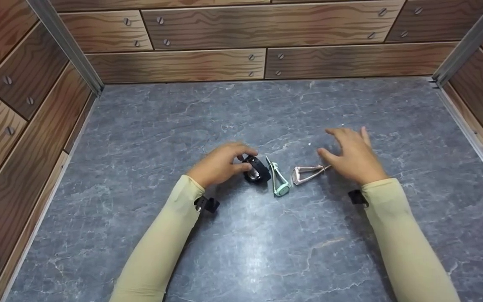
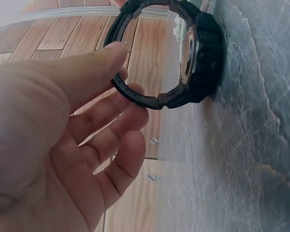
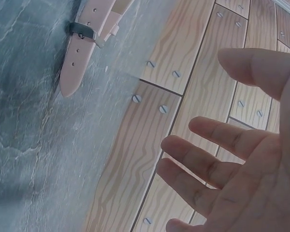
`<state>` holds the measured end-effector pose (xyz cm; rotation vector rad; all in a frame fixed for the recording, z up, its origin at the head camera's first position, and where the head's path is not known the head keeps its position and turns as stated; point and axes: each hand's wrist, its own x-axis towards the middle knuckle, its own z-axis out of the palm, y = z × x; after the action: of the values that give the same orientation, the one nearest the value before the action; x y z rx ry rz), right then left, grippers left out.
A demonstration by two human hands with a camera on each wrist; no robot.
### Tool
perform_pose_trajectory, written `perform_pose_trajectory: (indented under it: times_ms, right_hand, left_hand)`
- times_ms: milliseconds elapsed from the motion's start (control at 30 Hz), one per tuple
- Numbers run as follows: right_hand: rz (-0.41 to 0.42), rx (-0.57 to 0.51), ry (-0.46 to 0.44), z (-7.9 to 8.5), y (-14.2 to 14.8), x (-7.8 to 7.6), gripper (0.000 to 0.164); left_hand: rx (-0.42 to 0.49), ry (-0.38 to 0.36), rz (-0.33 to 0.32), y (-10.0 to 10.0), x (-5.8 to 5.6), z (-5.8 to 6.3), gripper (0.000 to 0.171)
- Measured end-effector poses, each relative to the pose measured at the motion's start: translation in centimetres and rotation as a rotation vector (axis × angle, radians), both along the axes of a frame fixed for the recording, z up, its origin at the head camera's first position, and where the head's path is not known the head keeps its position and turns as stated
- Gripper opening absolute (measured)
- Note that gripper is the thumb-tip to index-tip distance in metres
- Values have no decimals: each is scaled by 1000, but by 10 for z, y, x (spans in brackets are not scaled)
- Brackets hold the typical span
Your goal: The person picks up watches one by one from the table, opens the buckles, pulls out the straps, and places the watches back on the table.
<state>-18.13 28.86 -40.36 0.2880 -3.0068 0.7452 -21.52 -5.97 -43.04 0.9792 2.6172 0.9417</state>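
Note:
A black wristwatch (image 1: 261, 172) with a closed strap loop lies at the left of a small group of watches. My left hand (image 1: 224, 162) pinches its strap between thumb and fingers; the left wrist view shows the thumb on the black band (image 2: 144, 100), with the watch case down against the surface. Beside it lies a mint green watch (image 1: 282, 188), its strap buckled. A pale pink watch (image 1: 304, 174) sits to the right, its buckled strap pointing toward my right hand (image 1: 352, 155). That hand hovers over the surface with fingers spread, holding nothing; the pink strap end (image 3: 77, 63) is apart from it.
The grey marbled tabletop (image 1: 241, 243) is bounded by wood-patterned walls (image 1: 208, 65) at the back and both sides. Metal corner posts (image 1: 71, 46) stand at the back corners. Each wrist wears a black band with a small device (image 1: 208, 204).

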Motion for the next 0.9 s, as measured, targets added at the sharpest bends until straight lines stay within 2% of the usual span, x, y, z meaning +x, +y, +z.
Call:
perform_pose_trajectory:
  times_ms: [267,400,500,767,900]
  right_hand:
    - [16,22,9,-2,-2,-2,66]
    - [16,27,11,-3,-2,-1,65]
    - [27,20,4,-4,-3,-1,64]
    - [90,21,-40,-6,-17,2,66]
    - [144,-23,16,0,-25,9,61]
  left_hand:
    - [25,49,-18,3,5,3,29]
    - [29,83,-16,7,11,12,26]
    - [43,131,-25,10,18,23,25]
    - [-12,343,-70,20,47,57,28]
    - [28,472,-112,23,62,69,26]
